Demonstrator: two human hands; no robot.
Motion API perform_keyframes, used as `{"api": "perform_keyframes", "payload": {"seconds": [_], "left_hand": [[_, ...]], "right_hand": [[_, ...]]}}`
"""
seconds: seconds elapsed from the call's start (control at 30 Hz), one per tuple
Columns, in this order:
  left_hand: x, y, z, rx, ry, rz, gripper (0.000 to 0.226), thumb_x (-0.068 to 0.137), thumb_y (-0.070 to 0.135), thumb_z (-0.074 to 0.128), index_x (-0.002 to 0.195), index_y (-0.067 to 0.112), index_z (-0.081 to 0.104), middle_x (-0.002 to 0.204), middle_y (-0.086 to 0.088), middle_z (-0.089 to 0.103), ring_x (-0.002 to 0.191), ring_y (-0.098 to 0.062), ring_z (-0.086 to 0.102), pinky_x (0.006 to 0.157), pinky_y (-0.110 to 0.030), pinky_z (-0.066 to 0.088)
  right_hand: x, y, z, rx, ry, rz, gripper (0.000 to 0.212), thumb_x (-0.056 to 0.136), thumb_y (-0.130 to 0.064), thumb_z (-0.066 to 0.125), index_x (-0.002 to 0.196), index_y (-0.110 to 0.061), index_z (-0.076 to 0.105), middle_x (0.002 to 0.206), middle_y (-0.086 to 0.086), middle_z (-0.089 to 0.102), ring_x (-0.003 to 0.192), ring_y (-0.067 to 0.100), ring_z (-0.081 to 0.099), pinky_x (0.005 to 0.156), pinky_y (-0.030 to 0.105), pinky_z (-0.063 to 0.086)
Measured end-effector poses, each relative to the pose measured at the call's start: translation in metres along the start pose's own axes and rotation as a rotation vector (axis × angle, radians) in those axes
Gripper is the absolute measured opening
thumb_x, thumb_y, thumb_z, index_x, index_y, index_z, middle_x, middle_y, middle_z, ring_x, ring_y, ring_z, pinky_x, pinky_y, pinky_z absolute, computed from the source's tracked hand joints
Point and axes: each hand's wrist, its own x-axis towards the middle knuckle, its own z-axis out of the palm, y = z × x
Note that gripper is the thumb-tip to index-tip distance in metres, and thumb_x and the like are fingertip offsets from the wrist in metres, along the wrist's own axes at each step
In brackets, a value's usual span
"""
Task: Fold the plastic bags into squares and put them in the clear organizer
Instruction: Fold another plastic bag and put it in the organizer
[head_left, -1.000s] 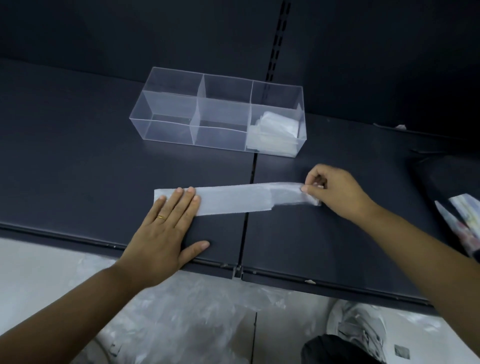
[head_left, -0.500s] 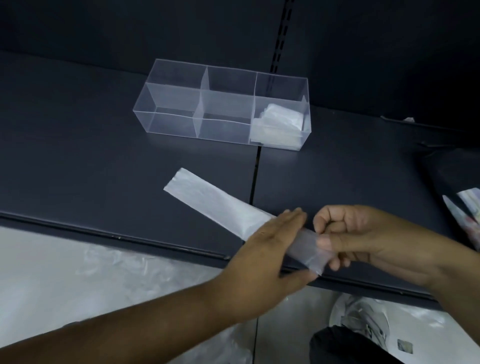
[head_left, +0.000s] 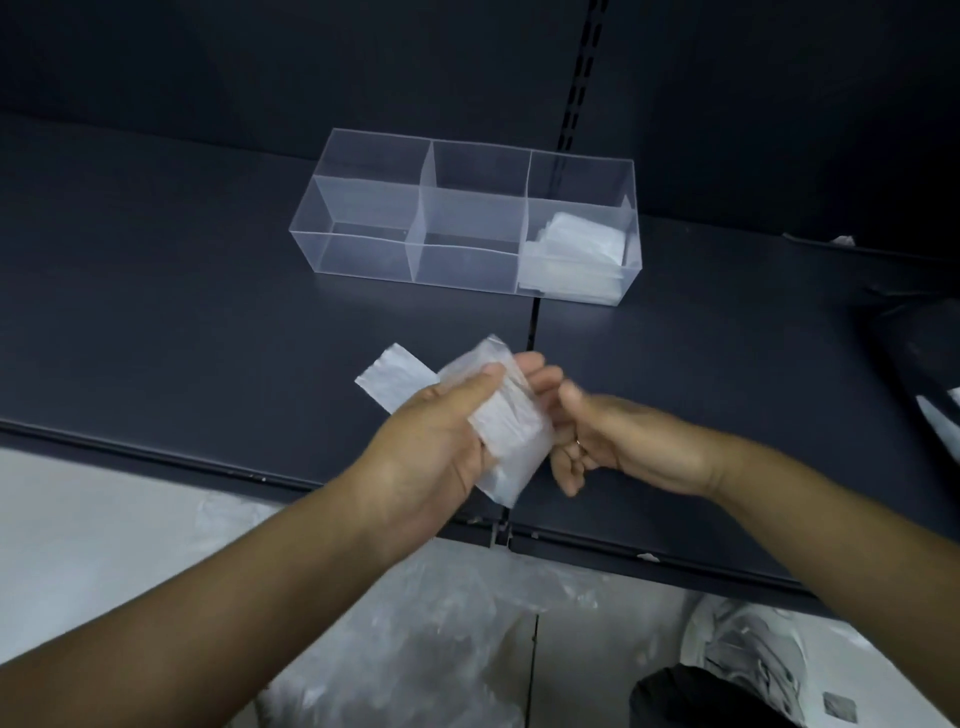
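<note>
Since half a second ago, the plastic bag (head_left: 511, 431) has been doubled over in the hands. What was then a long strip running out to the left is now a short packet with one end left projecting.

Left hand (head_left: 431, 447): closed round the packet, thumb laid along its upper face, fingers passing beneath. Right hand (head_left: 618, 441): fingers curled, set close against the packet's right edge. Motion blur prevents it being established whether the plastic is pinched or merely touched. The unfolded tail is seen past the left thumb, up and to the left of the hands. Whether it rests on the shelf cannot be determined.

Assessment of the step in hand: a further fold is judged to be under way. For a square result, the tail should be brought over flush with the packet's edges. Each crease should be pressed flat before release, as thin film is likely to spring open. Trapped air should be smoothed out between layers.

Beyond the hands, the clear organizer (head_left: 363, 249) stands on the dark shelf (head_left: 156, 312). Folded bags (head_left: 576, 249) are noted in its end section, on the right-hand side. Below the hands, loose plastic sheeting (head_left: 441, 623) is noted under the shelf edge.

No brand, label or legible writing is found anywhere in view.
</note>
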Motion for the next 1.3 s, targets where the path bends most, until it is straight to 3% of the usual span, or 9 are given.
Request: {"api": "perform_keyframes", "payload": {"seconds": [0.23, 0.4, 0.5, 0.6, 0.7, 0.87, 1.0, 1.17, 1.3], "left_hand": [[0.026, 0.001, -0.053, 0.02, 0.186, -0.103, 0.027, 0.101, 0.019, 0.044, 0.114, 0.003, 0.061, 0.111, -0.013, 0.071, 0.103, -0.019, 0.068, 0.083, -0.03, 0.057], [0.038, 0.002, -0.082, 0.23, 0.413, -0.058, 0.02, 0.097, 0.017, 0.055, 0.091, 0.005, 0.069, 0.086, -0.009, 0.075, 0.079, -0.017, 0.073, 0.065, -0.026, 0.059], [0.042, 0.007, -0.086, 0.365, 0.54, 0.1, 0.015, 0.094, 0.011, 0.06, 0.086, 0.008, 0.072, 0.081, -0.007, 0.075, 0.074, -0.017, 0.072, 0.061, -0.021, 0.057], [0.036, 0.008, -0.089, 0.768, 0.662, 0.45, 0.016, 0.097, 0.012, 0.055, 0.102, 0.011, 0.07, 0.097, -0.004, 0.072, 0.084, -0.01, 0.068, 0.081, -0.018, 0.054], [0.016, -0.014, -0.075, 1.397, 0.388, 0.842, 0.024, 0.095, 0.016, 0.052, 0.113, 0.008, 0.068, 0.114, -0.005, 0.067, 0.106, -0.011, 0.057, 0.099, -0.016, 0.038], [0.003, -0.062, -0.068, 1.762, -0.089, 0.645, 0.076, 0.088, 0.055, 0.048, 0.145, 0.005, 0.037, 0.151, -0.008, 0.037, 0.142, -0.018, 0.029, 0.117, -0.023, 0.012], [0.009, -0.062, -0.07, 1.756, -0.047, 0.648, 0.077, 0.084, 0.048, 0.063, 0.143, 0.004, 0.039, 0.149, -0.009, 0.04, 0.14, -0.02, 0.033, 0.116, -0.029, 0.017], [0.01, -0.056, -0.066, 1.607, 0.082, 0.756, 0.039, 0.093, 0.029, 0.057, 0.126, 0.01, 0.062, 0.123, -0.004, 0.066, 0.114, -0.016, 0.061, 0.099, -0.027, 0.046], [0.005, -0.045, -0.062, 1.276, 0.167, 0.48, 0.029, 0.097, 0.039, 0.047, 0.087, 0.024, 0.07, 0.063, 0.012, 0.056, 0.057, -0.003, 0.051, 0.053, -0.022, 0.042]], "right_hand": [[0.008, 0.012, 0.004, -0.2, 0.263, 0.067, 0.009, 0.09, -0.017, 0.065, 0.095, -0.01, 0.063, 0.064, 0.001, 0.063, 0.056, 0.014, 0.053, 0.048, 0.022, 0.041], [0.017, 0.014, 0.006, -0.129, 0.432, 0.133, 0.008, 0.088, -0.002, 0.064, 0.094, -0.006, 0.063, 0.068, 0.0, 0.07, 0.044, 0.01, 0.055, 0.038, 0.02, 0.038], [0.02, 0.011, 0.006, -0.112, 0.465, 0.165, 0.01, 0.086, 0.0, 0.066, 0.095, -0.003, 0.062, 0.066, 0.002, 0.071, 0.043, 0.011, 0.056, 0.037, 0.019, 0.037], [0.019, 0.01, 0.006, -0.05, 0.482, 0.208, 0.012, 0.085, 0.0, 0.067, 0.095, -0.003, 0.061, 0.067, 0.003, 0.07, 0.045, 0.012, 0.059, 0.037, 0.019, 0.038], [0.017, 0.01, 0.006, 0.033, 0.488, 0.234, 0.014, 0.085, 0.0, 0.067, 0.096, -0.003, 0.06, 0.068, 0.004, 0.07, 0.049, 0.013, 0.062, 0.038, 0.019, 0.041], [0.015, 0.01, 0.008, 0.087, 0.492, 0.236, 0.013, 0.086, 0.0, 0.067, 0.094, -0.006, 0.059, 0.069, 0.005, 0.07, 0.054, 0.014, 0.066, 0.041, 0.02, 0.046], [0.01, 0.006, 0.009, 0.145, 0.466, 0.281, 0.01, 0.088, -0.004, 0.064, 0.095, -0.009, 0.059, 0.067, 0.002, 0.069, 0.055, 0.011, 0.066, 0.044, 0.018, 0.046], [-0.006, -0.015, 0.011, 0.313, 0.404, 0.214, 0.014, 0.086, -0.009, 0.065, 0.1, -0.008, 0.064, 0.078, 0.003, 0.072, 0.058, 0.013, 0.067, 0.045, 0.018, 0.046], [-0.007, -0.024, 0.004, -0.139, 0.505, -0.029, 0.037, 0.082, -0.006, 0.072, 0.113, -0.022, 0.06, 0.107, -0.005, 0.07, 0.063, 0.009, 0.061, 0.058, 0.017, 0.048]]}}
